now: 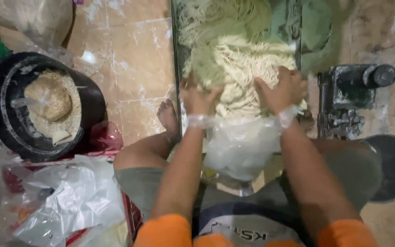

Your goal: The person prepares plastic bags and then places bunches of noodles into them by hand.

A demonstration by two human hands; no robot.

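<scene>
Gathering a heap of pale noodles (241,73), the left hand (199,98) and the right hand (283,90) press into the strands, fingers curled shut around bunches of them. They look soft, light and easily torn, best scooped from underneath. Just below the wrists hangs a clear plastic bag (241,148), mouth open. Left of the left hand lies tiled floor (133,50) and a black tub (42,107); right of the right hand stands a metal machine (350,98).

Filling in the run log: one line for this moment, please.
left hand: in noodles | right hand: in noodles | plastic bag: across both wrists
</scene>
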